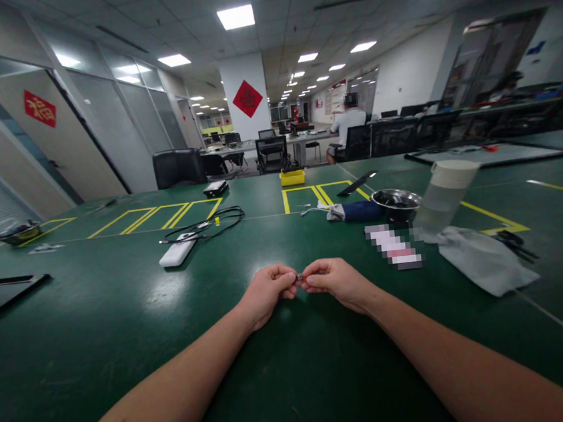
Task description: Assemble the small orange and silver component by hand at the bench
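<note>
Just above the green table (224, 338), my left hand (271, 294) and my right hand (338, 284) meet fingertip to fingertip. Pinched between them is a small shiny metal piece (299, 277), too tiny for its exact kind to be made out. A speck of orange-red shows at my right fingertips. Both hands are closed, with thumb and forefinger on the piece and the other fingers curled. Ahead and to the left lies a white power bank (179, 250) with a black cable (229, 215) beside it.
To the right stand a metal bowl (396, 204), a clear bottle with a pale lid (441, 201) and a white bag (485, 260). A dark blue cloth-like bundle (362, 211) touches the bowl. Farther back is a yellow box (293, 177). A person (350, 126) sits beyond the table.
</note>
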Demonstrator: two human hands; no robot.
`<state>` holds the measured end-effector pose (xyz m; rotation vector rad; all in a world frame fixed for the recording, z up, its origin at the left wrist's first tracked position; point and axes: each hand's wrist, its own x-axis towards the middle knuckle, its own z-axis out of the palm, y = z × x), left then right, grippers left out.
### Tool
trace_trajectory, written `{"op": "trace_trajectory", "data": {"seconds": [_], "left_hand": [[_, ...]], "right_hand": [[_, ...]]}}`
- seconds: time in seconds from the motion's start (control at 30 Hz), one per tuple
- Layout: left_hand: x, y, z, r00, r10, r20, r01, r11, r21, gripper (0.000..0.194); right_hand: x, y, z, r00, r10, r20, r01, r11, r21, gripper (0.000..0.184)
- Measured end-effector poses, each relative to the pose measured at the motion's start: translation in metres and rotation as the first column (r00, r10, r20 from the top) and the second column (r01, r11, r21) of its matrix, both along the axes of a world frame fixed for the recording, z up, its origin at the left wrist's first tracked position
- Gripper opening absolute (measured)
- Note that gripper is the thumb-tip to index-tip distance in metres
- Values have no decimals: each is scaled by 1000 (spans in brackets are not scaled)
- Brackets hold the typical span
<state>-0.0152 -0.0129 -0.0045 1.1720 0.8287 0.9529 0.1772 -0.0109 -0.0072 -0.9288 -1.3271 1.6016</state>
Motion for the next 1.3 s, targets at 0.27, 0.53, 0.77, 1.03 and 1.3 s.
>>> {"op": "trace_trajectory", "data": {"seconds": [0.27,0.53,0.77,1.03,1.3], "left_hand": [[-1,1,-1,999,33,40,-30,997,-67,20],[0,0,-2,999,24,45,-21,997,-70,22],[1,-1,1,1000,25,7,-25,998,-57,23],[2,-3,4,999,35,-15,-36,997,-72,22],[1,-2,2,1000,21,-16,-22,997,-70,26]], "right_hand": [[-1,-2,4,1000,-1,27,2,1000,-20,27],[0,-3,4,999,13,52,-12,1000,-10,29],[1,-2,0,999,35,39,-35,999,7,28],[2,-1,-1,997,48,56,-49,999,18,29],[1,-2,2,998,49,43,-50,999,19,31]]}}
